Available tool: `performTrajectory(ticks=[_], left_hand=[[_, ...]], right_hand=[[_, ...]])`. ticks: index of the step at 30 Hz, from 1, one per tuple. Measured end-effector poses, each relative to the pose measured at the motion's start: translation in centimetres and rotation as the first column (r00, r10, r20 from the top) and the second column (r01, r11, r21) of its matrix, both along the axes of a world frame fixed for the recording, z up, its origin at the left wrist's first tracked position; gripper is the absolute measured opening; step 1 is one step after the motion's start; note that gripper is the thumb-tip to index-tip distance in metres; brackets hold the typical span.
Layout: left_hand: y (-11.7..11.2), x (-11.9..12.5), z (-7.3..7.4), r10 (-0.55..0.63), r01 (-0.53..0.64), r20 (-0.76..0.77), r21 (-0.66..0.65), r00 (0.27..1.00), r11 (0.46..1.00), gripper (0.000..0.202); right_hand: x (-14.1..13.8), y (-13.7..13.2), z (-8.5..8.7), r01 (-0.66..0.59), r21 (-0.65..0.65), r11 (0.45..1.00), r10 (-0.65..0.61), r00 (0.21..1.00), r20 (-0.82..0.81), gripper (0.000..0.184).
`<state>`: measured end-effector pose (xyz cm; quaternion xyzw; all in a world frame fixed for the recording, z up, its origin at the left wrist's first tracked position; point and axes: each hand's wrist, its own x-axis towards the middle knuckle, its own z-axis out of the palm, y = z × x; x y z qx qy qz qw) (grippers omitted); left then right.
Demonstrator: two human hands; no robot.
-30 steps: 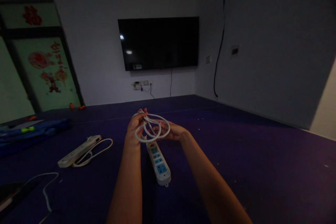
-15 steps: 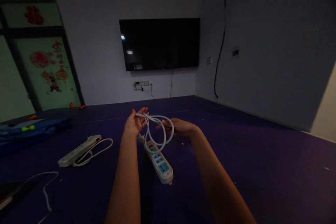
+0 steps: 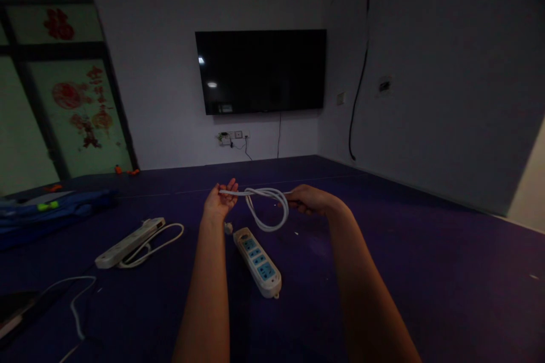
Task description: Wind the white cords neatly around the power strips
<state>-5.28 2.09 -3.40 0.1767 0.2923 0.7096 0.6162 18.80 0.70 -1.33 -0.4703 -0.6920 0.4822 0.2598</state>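
Note:
A white power strip (image 3: 258, 261) with blue sockets lies on the dark purple floor just below my hands. Its white cord (image 3: 266, 210) rises from it and hangs in a loop between my hands. My left hand (image 3: 220, 201) pinches one stretch of the cord, palm up, fingers partly spread. My right hand (image 3: 310, 199) is closed round the cord's other side, pulling it taut to the right. The plug end shows faintly near the strip's top, by my left wrist.
A second white power strip (image 3: 128, 244) with its cord lies on the floor to the left. Another thin white cable (image 3: 76, 300) curls at the lower left. A blue bundle (image 3: 51, 212) lies at the far left. A black TV (image 3: 260, 71) hangs on the wall ahead.
My hands have drawn apart, the right one moving rightward. The coiled cord has opened from several tight loops into one loose loop stretched between them.

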Motion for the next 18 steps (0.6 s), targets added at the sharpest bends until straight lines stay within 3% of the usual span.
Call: performTrajectory(ticks=[6,9,11,14,16,18], left_hand=[[0.1,0.4,-0.3,0.026,-0.03,-0.102,-0.042,0.994,0.999,0.041],[-0.6,-0.5,-0.1,-0.081,0.048,-0.311,-0.111,0.947,0.993,0.043],[-1.5,-1.5,0.2,-0.19,0.082,-0.578,-0.208,0.794,0.975,0.055],[-3.0,-2.7,1.2,-0.195,-0.053,-0.855,-0.25,0.482,0.967,0.065],[-4.3,-2.8,2.4,-0.037,-0.21,-0.961,-0.097,0.275,0.973,0.06],[-5.7,-2.0,3.8,0.263,-0.272,-0.962,0.235,0.074,0.933,0.048]], right_hand=[[-0.3,-1.5,1.5,0.258,0.186,0.948,-0.258,0.966,-0.025,0.042],[-1.0,-2.6,2.5,0.321,0.308,0.896,-0.299,0.947,-0.119,0.044],[-1.4,-3.1,2.9,0.316,0.346,0.883,-0.268,0.946,-0.181,0.046],[-1.9,-3.2,3.0,0.303,0.39,0.869,-0.228,0.947,-0.227,0.048],[-2.3,-2.9,2.8,0.308,0.436,0.846,-0.228,0.947,-0.227,0.049],[-3.0,-2.6,2.6,0.315,0.482,0.818,-0.246,0.948,-0.203,0.05]])
